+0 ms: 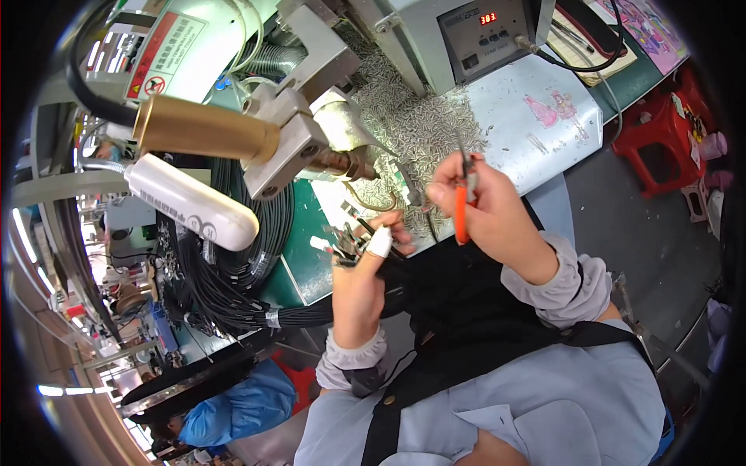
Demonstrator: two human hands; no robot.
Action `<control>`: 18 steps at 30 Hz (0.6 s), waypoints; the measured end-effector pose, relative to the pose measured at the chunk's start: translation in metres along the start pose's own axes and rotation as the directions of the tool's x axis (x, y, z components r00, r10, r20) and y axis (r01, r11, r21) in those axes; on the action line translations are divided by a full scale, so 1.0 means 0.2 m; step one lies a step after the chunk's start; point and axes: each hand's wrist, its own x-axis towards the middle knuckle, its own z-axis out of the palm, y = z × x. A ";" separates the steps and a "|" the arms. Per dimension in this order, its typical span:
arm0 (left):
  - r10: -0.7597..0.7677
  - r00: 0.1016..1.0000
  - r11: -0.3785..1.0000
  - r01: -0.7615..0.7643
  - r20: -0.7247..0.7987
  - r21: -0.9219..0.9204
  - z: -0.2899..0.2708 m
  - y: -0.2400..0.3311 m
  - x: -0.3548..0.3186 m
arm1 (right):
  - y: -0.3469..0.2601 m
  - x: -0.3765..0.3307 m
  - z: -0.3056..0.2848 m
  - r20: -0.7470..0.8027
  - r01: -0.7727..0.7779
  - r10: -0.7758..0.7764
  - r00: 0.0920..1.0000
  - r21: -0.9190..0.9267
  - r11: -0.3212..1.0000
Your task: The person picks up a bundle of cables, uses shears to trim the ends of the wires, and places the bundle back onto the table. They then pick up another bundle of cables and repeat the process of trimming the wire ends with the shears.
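Wire ends [351,237], small metal-tipped black leads, sit pinched in the left hand [361,283] at desk edge, near frame centre. Left fingers [379,242] clamp together on them; one wears a white fingertip cot, prob. for grip or protection. Right hand [486,206], at 3 o'clock from the left, wraps shut on orange-handled pliers [463,203], tips pointing up to 12 o'clock, clear of the leads w/ a small gap between. Both hands are held up close, likely so the small ends can be seen. Black cable bundle [233,295] trails off to 9 o'clock, banded w/ a tie, keeping the loose ends in reach. At 12 o'clock a pile of small metal terminals [412,116] lies on the desk [536,132]. Brass-coloured tool barrel [202,128] hangs at 10 o'clock; grey control box [482,35] w/ red readout at 1 o'clock.
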 end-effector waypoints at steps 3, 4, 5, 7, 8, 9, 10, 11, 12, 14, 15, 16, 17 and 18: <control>0.101 0.975 0.973 -0.138 0.197 0.185 -0.07 -0.08 -0.05 | -0.11 -0.04 0.01 0.076 -0.066 0.066 0.995 0.003 0.998; 0.100 0.974 0.974 -0.138 0.201 0.182 -0.06 -0.09 -0.07 | -0.15 -0.05 0.02 0.178 -0.174 0.168 0.970 0.019 0.985; 0.056 0.970 0.974 -0.106 0.236 0.202 -0.05 -0.10 -0.10 | -0.17 -0.06 0.02 0.279 -0.281 0.263 0.923 0.025 0.959; -0.032 0.953 0.968 -0.045 0.300 0.245 -0.03 -0.10 -0.13 | -0.14 -0.07 0.03 0.229 -0.179 0.191 0.955 -0.073 0.981; -0.031 0.953 0.969 -0.046 0.302 0.244 -0.03 -0.09 -0.14 | -0.11 -0.07 0.04 0.190 -0.078 0.111 0.975 -0.172 0.982; -0.014 0.956 0.988 -0.031 0.292 0.150 -0.02 -0.07 -0.13 | -0.08 -0.07 0.05 0.156 0.019 0.024 0.987 -0.272 0.962; 0.001 0.960 0.998 -0.017 0.280 0.055 -0.02 -0.05 -0.13 | -0.05 -0.07 0.05 0.153 0.020 0.023 0.988 -0.274 0.961; 0.017 0.965 0.999 -0.006 0.262 -0.041 -0.02 -0.04 -0.13 | -0.01 -0.07 0.05 0.101 0.297 -0.280 0.955 -0.392 0.871; 0.018 0.965 0.999 -0.008 0.262 -0.041 -0.01 -0.03 -0.13 | 0.02 -0.06 0.05 0.087 0.520 -0.561 0.824 -0.510 0.685; 0.011 0.969 0.998 0.006 0.247 -0.064 -0.01 -0.02 -0.14 | 0.03 -0.08 0.03 0.116 0.664 -0.783 0.612 -0.613 0.429; 0.006 0.971 0.997 0.013 0.237 -0.077 -0.01 -0.02 -0.15 | 0.00 -0.10 0.02 0.215 0.695 -0.762 0.611 -0.607 0.386; 0.005 0.972 0.997 0.013 0.234 -0.078 -0.02 -0.02 -0.15 | -0.03 -0.12 0.00 0.311 0.725 -0.734 0.604 -0.596 0.344; 0.006 0.972 0.999 0.002 0.234 -0.032 -0.03 -0.02 -0.15 | -0.04 -0.13 0.00 0.404 0.755 -0.698 0.591 -0.581 0.303; 0.005 0.972 1.000 -0.008 0.235 0.013 -0.04 -0.01 -0.16 | -0.03 -0.13 0.00 0.405 0.756 -0.697 0.592 -0.579 0.305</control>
